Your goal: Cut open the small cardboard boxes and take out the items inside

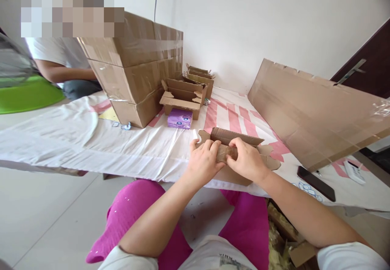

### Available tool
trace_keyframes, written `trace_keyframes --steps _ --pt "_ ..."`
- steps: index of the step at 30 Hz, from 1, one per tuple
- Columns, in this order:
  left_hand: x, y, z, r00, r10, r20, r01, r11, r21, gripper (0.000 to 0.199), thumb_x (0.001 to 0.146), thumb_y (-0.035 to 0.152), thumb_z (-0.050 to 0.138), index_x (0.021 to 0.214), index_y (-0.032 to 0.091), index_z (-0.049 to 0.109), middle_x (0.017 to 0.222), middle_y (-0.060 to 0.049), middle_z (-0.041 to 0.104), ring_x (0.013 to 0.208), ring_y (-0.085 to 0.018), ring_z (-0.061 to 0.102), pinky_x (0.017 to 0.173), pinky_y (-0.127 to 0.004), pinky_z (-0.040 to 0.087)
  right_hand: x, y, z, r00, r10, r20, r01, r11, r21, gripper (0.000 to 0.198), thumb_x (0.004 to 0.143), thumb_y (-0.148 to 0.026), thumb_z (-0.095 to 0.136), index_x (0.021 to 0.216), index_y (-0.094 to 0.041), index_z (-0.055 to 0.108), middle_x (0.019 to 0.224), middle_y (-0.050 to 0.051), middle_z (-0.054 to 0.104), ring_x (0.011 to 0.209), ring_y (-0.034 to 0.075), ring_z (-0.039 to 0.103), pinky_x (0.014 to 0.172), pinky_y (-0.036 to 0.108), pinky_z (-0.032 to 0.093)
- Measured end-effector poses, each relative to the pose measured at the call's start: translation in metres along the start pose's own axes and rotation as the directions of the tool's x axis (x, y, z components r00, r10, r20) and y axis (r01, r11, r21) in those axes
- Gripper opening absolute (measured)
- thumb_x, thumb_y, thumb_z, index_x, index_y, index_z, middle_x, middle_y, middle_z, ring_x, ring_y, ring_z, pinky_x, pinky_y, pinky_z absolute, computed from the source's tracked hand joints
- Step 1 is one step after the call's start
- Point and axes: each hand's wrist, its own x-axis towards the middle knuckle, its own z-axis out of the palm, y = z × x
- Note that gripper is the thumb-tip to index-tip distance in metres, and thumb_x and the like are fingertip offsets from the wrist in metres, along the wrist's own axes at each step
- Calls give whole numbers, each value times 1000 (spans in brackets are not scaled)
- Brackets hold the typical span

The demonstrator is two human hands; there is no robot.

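An open cardboard box (233, 175) with raised flaps stands at the table's near edge, right in front of me. Over its opening, my left hand (204, 158) and my right hand (247, 161) are closed from both sides on a small brown, crinkled, shiny piece (224, 153). The kind of this piece is not clear, and the fingers cover its ends. The box's back flap (236, 136) stands up behind my fingers. My left fingers also lie close to the box's left side flap.
Stacked taped cartons (140, 79) form a wall on the left; a person sits beyond. Behind are open cardboard boxes (183, 95) and a purple box (179, 118). A large cardboard panel (304, 111) leans at right, near a phone (317, 183) and a white device (354, 171).
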Motion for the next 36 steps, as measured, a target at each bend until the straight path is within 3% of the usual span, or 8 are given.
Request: trace_keyframes --steps 11,17,24,31,36 --pt "0 0 -1 1000 -4 5 4 1000 -2 52 72 33 74 117 19 53 108 -9 65 100 -27 63 106 -52 23 -1 7 5 994 -75 -83 78 996 35 24 70 -8 48 89 -23 47 80 2 64 75 19 63 65 30 45" --pt "-1 0 0 1000 -7 0 7 1000 -14 47 74 30 70 116 19 54 106 -9 65 96 -27 65 107 -51 23 -1 1 6 999 -2 -51 4 999 52 22 70 -19 58 87 -23 46 82 2 64 77 20 63 66 31 46" --pt "-1 1 -1 1000 0 10 0 1000 -11 51 73 33 73 117 19 53 110 -10 65 99 -27 64 107 -51 23 2 3 9 996 7 -87 -3 999 51 21 67 -10 50 84 -23 47 73 0 62 68 18 61 61 29 44" --pt "1 1 -1 1000 -4 14 4 1000 -7 53 71 35 76 117 20 53 107 -9 65 98 -27 64 106 -51 24 3 10 1 999 -33 -43 41 978 205 22 80 -18 56 102 -22 55 97 4 69 89 20 67 78 35 52" --pt "1 0 -1 1000 -14 13 14 1000 -21 55 73 36 75 120 20 52 110 -10 65 100 -27 64 106 -51 23 5 12 -2 993 -115 -40 120 971 204 22 81 -13 54 99 -22 63 104 5 66 91 19 65 80 34 54"
